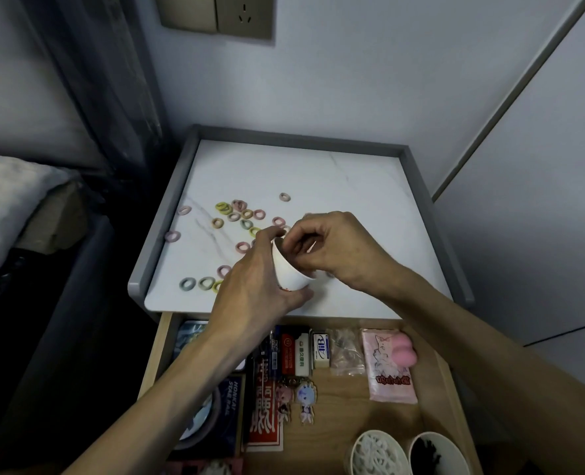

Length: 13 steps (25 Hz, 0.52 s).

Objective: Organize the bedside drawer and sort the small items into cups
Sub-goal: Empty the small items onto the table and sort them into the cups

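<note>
My left hand point(253, 286) grips a white paper cup point(289, 274), tilted, just above the bedside table's marble top point(353, 186). My right hand point(332, 246) hovers at the cup's mouth with fingers curled inward; whatever they pinch is hidden. Several small coloured hair ties point(236, 214) lie scattered on the top, left of the hands. Three more of these ties point(198, 283) sit near the front left edge. Below, the open drawer point(353, 416) holds two cups: one with white items point(377, 452), one with black items point(437, 452).
The drawer also holds boxes and an eraser point(320, 349), keychain figures point(305, 395), a pink packet point(389, 368), a clear bag point(347, 351) and a dark booklet point(226, 399). A bed point(13, 207) stands left. The table top has a raised grey rim point(167, 217).
</note>
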{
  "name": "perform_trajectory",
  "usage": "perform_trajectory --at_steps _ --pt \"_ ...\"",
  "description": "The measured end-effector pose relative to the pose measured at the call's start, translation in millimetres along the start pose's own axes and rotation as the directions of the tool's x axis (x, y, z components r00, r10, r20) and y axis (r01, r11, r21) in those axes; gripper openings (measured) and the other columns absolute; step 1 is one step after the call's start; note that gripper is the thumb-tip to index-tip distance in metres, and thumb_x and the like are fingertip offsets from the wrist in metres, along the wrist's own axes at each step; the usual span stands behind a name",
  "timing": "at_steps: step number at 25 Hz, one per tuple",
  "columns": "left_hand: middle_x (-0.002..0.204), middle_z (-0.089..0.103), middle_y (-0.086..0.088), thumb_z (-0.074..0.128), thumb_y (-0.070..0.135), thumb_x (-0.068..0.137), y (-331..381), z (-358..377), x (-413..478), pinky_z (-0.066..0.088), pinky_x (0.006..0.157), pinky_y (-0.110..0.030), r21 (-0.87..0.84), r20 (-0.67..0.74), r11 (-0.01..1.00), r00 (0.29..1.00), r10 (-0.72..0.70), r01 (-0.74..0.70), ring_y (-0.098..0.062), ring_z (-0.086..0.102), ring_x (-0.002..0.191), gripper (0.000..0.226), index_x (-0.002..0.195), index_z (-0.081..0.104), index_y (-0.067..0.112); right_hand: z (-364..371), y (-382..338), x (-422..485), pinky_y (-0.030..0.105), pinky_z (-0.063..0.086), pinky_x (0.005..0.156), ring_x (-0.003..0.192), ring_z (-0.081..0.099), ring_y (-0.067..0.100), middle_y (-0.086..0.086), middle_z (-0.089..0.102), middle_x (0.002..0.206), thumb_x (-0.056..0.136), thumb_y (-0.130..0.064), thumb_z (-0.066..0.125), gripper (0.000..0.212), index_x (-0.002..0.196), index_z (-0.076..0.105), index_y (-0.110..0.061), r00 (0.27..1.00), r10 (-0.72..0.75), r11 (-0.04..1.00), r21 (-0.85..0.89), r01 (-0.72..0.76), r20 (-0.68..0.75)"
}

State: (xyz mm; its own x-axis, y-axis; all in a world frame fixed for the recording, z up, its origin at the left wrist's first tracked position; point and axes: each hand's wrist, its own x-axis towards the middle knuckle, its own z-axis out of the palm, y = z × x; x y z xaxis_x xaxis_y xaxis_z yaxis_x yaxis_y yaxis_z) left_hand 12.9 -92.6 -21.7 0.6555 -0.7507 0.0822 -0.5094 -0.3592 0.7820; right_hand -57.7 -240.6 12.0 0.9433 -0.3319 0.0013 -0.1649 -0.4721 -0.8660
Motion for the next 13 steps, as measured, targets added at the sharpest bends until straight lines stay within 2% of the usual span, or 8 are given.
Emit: perform_trajectory --at_steps 3,5,7,8,10,13 --pt "0.121 0.061 0.008 0.085 0.044 0.07 1 -3 0 0.053 0.078 -0.033 0.018 -0.019 1.0 1.0 -0.003 0.003 -0.016 0.062 0.101 0.087 0.137 0.032 0.031 -8 3 2 0.017 0.046 0.068 0.073 0.059 0.004 -0.004 0.066 0.09 0.078 -0.006 0.079 0.016 0.088 0.074 -0.017 0.998 -0.012 0.996 -0.085 0.007 -0.058" --pt "0.124 0.06 0.003 0.085 0.044 0.068 0 -10 0 0.053 0.079 -0.035 0.04 -0.058 0.999 0.998 -0.012 0.014 -0.019 0.06 0.102 0.088 0.137 0.033 0.029 -19 11 3 0.02 0.047 0.07 0.08 0.062 0.007 -0.006 0.067 0.095 0.085 -0.023 0.075 0.011 0.094 0.07 -0.021 0.988 0.107 0.965 -0.227 -0.13 -0.109" --pt "0.126 0.06 -0.001 0.086 0.039 0.068 -4 -20 2 0.053 0.08 -0.035 0.045 -0.098 0.998 0.995 -0.038 0.043 -0.02 0.059 0.102 0.088 0.138 0.033 0.028 -20 23 -1 0.027 0.049 0.075 0.09 0.062 0.013 -0.005 0.063 0.107 0.085 -0.044 0.072 0.034 0.111 0.062 -0.024 0.952 0.291 0.834 -0.462 -0.303 -0.098" --pt "0.126 0.06 -0.002 0.087 0.037 0.068 -6 -25 3 0.052 0.08 -0.035 0.038 -0.12 0.997 0.991 -0.055 0.06 -0.02 0.058 0.101 0.088 0.138 0.033 0.029 -15 28 -5 0.032 0.05 0.081 0.098 0.06 0.016 -0.002 0.058 0.115 0.082 -0.052 0.072 0.051 0.121 0.057 -0.025 0.934 0.351 0.765 -0.553 -0.33 -0.071" --pt "0.123 0.059 -0.001 0.087 0.036 0.068 -10 -36 5 0.052 0.079 -0.037 0.011 -0.165 0.996 0.983 -0.086 0.089 -0.02 0.057 0.099 0.086 0.136 0.034 0.029 4 33 -11 0.037 0.049 0.088 0.11 0.057 0.021 0.001 0.05 0.126 0.079 -0.056 0.073 0.073 0.138 0.045 -0.025 0.939 0.342 0.73 -0.623 -0.281 -0.023" --pt "0.114 0.054 0.004 0.087 0.035 0.068 -10 -41 5 0.051 0.08 -0.039 -0.001 -0.19 0.995 0.977 -0.096 0.097 -0.02 0.054 0.098 0.084 0.134 0.036 0.027 23 33 -10 0.035 0.047 0.088 0.113 0.054 0.023 0.004 0.044 0.132 0.083 -0.043 0.075 0.077 0.146 0.037 -0.024 0.98 0.2 0.79 -0.592 -0.159 0.005"
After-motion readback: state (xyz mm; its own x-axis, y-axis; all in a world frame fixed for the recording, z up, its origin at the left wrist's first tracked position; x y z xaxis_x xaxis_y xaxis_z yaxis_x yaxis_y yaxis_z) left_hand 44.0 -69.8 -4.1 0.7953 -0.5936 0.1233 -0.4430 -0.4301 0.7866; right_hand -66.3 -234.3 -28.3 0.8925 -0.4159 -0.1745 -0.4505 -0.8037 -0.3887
